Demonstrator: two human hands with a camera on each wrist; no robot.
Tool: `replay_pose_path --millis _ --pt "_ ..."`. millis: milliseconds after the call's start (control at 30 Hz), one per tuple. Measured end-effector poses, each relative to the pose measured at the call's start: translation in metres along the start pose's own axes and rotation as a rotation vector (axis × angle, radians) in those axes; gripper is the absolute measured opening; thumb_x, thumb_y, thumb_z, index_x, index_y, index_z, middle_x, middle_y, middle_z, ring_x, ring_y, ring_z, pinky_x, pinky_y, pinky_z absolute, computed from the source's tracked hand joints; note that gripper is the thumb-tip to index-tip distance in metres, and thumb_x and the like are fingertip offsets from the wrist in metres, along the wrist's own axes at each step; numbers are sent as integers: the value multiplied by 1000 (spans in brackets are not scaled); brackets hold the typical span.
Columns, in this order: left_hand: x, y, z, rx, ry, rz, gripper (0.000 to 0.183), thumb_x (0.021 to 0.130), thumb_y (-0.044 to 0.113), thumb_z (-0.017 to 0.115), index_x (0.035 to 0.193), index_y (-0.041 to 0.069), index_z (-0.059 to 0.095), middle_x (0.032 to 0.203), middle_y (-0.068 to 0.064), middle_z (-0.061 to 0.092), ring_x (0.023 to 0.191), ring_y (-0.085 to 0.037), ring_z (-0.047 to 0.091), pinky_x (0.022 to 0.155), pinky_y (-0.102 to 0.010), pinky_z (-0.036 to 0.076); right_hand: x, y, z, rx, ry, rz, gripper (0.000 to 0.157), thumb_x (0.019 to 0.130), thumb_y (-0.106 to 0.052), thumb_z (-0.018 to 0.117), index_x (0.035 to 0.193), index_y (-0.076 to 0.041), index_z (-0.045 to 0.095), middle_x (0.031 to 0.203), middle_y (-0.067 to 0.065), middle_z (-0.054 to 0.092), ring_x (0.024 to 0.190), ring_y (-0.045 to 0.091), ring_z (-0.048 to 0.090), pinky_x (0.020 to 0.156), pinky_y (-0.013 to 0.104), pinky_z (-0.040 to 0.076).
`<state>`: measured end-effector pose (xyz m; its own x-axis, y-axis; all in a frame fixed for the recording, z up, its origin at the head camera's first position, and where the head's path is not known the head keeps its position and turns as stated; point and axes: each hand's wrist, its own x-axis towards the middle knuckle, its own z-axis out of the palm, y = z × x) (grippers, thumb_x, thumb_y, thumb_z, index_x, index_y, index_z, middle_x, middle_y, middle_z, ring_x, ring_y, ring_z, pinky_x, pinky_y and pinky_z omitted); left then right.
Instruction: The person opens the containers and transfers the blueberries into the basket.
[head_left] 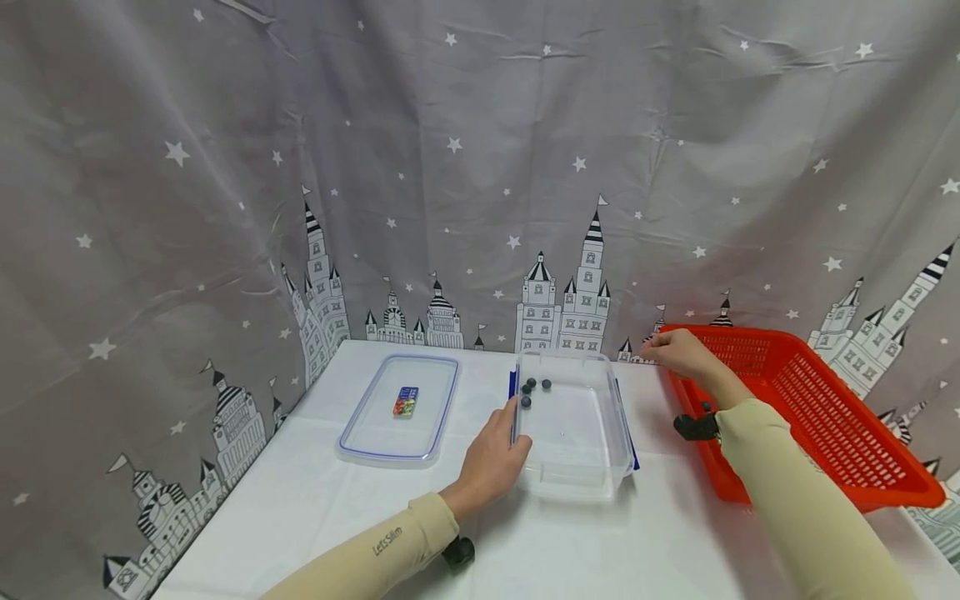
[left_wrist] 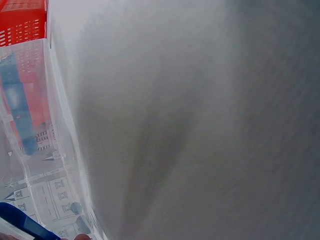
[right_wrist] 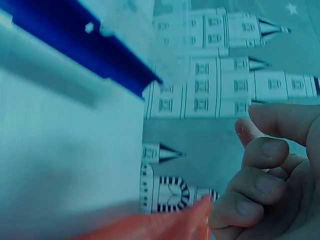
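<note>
My left hand [head_left: 495,454] grips the left wall of a clear plastic box [head_left: 577,425], beside its blue side flap. A few fingertips [left_wrist: 82,237] show below that wall in the left wrist view. Several small dark round balls, like blueberries [head_left: 546,384], lie inside the box toward its far left. Raised over the near left corner of a red basket [head_left: 832,450], my right hand [head_left: 686,358] points toward the box. Its fingers are loosely curled in the right wrist view, thumb [right_wrist: 280,120] near the index fingertip, with nothing visible between them.
A clear lid [head_left: 375,417] with a blue seal and a small colourful label lies on the white table [head_left: 300,500], left of the box. Behind the table hangs a grey curtain [head_left: 450,108] printed with castles and stars. The red basket takes up the table's right side.
</note>
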<state>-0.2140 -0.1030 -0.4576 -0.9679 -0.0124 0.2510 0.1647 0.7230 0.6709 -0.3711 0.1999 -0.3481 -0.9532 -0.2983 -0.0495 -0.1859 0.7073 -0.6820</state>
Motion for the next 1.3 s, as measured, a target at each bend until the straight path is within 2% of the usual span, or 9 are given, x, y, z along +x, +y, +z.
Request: replay_pose_path --millis 67,100,200,267,367,633,867,1133,1300 --pt "0 0 0 0 -2 -2 67 97 28 45 158 5 30 144 -15 51 124 -27 56 107 -47 44 3 -5 8 -3 -2 5 41 99 -28 60 125 3 67 117 21 62 92 26 53 78 36 50" --pt "0 0 0 -1 -3 -2 67 97 28 45 158 5 30 144 -15 51 125 -27 55 108 -47 44 5 -8 11 5 -6 9 40 99 -27 61 125 2 68 114 20 63 92 26 54 78 36 51" --pt "0 0 0 0 -3 -2 67 97 28 45 158 5 30 145 -15 51 127 -28 55 108 -47 43 12 -14 23 33 -29 12 38 98 -25 62 123 3 69 93 13 60 74 22 51 65 30 48" --pt "0 -1 0 2 -3 1 67 97 28 45 158 5 30 145 -14 51 128 -28 54 108 -47 43 17 -18 30 54 -47 15 37 98 -25 62 123 2 68 81 7 52 63 18 46 57 27 42" --pt "1 -1 1 3 -1 8 67 97 28 45 158 5 30 144 -14 51 128 -28 54 108 -47 43 22 -25 40 84 -78 -3 35 99 -23 61 123 2 68 75 4 49 59 16 44 56 24 39" --pt "2 -1 -1 -5 8 9 67 96 28 45 158 4 30 142 -14 53 119 -25 56 106 -46 45 35 -43 75 190 -125 -11 35 99 -21 63 126 1 67 70 1 47 59 14 43 57 25 38" --pt "0 -1 0 -8 -5 -5 68 97 30 45 158 5 29 142 -12 52 116 -22 56 105 -45 45 43 -60 102 204 -146 -8 30 97 -20 65 120 -2 70 70 0 50 57 12 44 57 25 38" --pt "1 -3 1 -16 0 10 69 97 31 44 158 5 29 143 -12 52 119 -22 56 105 -45 45 52 -68 123 203 -168 -22 32 97 -17 64 122 1 68 68 0 51 55 10 42 54 22 37" --pt "2 -4 2 1 11 21 69 95 30 46 158 4 31 139 -11 55 112 -21 57 100 -44 48 56 -68 135 216 -183 17 33 96 -16 64 123 2 68 65 -1 50 52 9 39 52 23 35"
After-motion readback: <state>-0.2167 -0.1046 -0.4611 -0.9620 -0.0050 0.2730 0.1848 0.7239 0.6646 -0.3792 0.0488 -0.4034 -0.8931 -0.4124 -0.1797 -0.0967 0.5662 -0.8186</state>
